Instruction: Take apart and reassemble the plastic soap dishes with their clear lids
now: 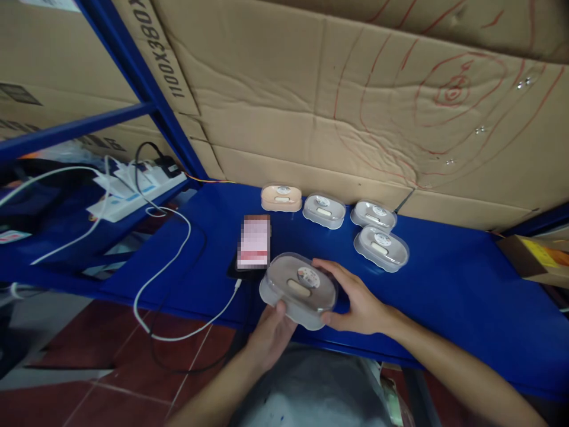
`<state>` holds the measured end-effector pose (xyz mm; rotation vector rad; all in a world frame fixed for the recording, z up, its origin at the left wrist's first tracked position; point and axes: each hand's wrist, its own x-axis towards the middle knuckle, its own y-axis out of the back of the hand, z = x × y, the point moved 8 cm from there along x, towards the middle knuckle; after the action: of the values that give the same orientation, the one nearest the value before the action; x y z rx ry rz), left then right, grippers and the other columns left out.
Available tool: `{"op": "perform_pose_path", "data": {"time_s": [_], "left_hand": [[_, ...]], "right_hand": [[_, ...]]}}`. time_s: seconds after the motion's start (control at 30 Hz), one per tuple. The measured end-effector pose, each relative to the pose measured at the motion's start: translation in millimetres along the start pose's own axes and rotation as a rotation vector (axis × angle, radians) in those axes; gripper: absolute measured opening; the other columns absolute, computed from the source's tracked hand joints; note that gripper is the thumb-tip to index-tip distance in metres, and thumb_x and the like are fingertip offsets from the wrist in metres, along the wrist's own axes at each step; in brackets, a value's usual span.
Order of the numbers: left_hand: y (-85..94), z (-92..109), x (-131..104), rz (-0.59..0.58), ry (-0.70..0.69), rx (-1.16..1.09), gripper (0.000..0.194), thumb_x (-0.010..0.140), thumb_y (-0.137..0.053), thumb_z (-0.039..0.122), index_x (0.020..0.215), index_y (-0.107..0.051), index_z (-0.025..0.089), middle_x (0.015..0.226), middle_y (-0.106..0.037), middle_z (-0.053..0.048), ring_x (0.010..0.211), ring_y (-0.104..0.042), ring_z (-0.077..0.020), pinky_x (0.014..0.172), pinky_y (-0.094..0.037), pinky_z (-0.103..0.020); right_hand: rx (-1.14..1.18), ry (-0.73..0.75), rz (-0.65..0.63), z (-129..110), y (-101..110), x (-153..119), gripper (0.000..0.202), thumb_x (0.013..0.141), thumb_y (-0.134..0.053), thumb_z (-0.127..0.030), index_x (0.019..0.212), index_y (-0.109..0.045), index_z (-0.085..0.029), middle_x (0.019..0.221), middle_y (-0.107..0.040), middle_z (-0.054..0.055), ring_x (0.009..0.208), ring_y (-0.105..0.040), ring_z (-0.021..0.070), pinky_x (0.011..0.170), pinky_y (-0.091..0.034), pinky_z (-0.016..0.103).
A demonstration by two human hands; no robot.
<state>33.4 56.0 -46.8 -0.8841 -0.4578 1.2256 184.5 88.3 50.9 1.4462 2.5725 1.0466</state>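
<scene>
A grey oval case with a clear cover (299, 289) is held above the front edge of the blue shelf. My left hand (272, 332) grips its lower left edge, thumb on the rim and the other fingers partly hidden beneath. On its right side, my right hand (358, 299) holds the case between thumb and fingers. Behind it lie a peach case (281, 198), a grey case (324, 212) and two more grey cases (374, 216) (381, 248) close together at the right. A phone (254, 242) with a lit, blurred screen lies just beyond the held case.
A white cable (191, 338) loops from the phone over the shelf's front edge. At the left is a power strip (137, 193) with plugs. Cardboard (275, 77) stands behind the blue shelf (448, 284); an open carton (524, 261) sits at the right.
</scene>
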Motion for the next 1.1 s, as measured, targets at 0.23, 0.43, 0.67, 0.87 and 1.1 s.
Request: {"op": "perform_pose_path", "data": {"time_s": [0.23,0.43,0.67,0.87,1.1], "left_hand": [[5.3,-3,0,0.058,0.033,-0.046,0.074,0.084,-0.086,0.050,0.150,-0.059,0.032,0.133,-0.077,-0.005,0.142,-0.059,-0.0322,0.126,-0.039,-0.050],[0.6,-3,-5,0.036,0.067,-0.007,0.082,0.079,-0.090,0.051,0.150,-0.059,0.027,0.129,-0.079,-0.009,0.135,-0.065,-0.0348,0.125,-0.041,-0.053],[-9.0,2,-2,0.018,0.006,0.027,0.087,0.078,-0.090,0.054,0.154,-0.054,0.029,0.139,-0.073,-0.011,0.144,-0.057,-0.0360,0.127,-0.037,-0.053],[-22.0,10,-4,0.014,-0.059,0.106,0.087,0.078,-0.088,0.060,0.151,-0.057,0.025,0.139,-0.072,-0.014,0.142,-0.057,-0.0374,0.124,-0.040,-0.053],[3.0,-1,-7,0.185,-0.007,0.165,0.080,0.078,-0.090,0.054,0.146,-0.059,0.025,0.137,-0.073,-0.015,0.135,-0.063,-0.0390,0.117,-0.047,-0.056]], "right_hand": [[-0.112,-0.148,0.135,53,31,17,0.070,0.101,-0.060,-0.058,0.160,-0.040,-0.025,0.143,-0.065,0.017,0.125,-0.066,0.0324,0.108,-0.053,0.055],[-0.565,-0.071,0.005,80,24,43,0.081,0.095,-0.069,-0.053,0.163,-0.037,-0.021,0.164,-0.046,0.023,0.151,-0.044,0.0419,0.119,-0.038,0.068],[-0.272,0.011,-0.096,30,12,27,0.066,0.109,-0.052,-0.045,0.168,-0.027,-0.032,0.173,-0.034,0.013,0.160,-0.034,0.0308,0.127,-0.035,0.059],[0.022,0.059,-0.275,-13,-15,8,0.083,0.093,-0.077,-0.052,0.163,-0.041,-0.025,0.166,-0.046,0.015,0.161,-0.030,0.0304,0.127,-0.037,0.053],[0.186,-0.071,-0.127,14,-8,9,0.054,0.107,-0.051,-0.058,0.147,-0.060,-0.023,0.161,-0.054,0.016,0.146,-0.055,0.0311,0.119,-0.046,0.051]]}}
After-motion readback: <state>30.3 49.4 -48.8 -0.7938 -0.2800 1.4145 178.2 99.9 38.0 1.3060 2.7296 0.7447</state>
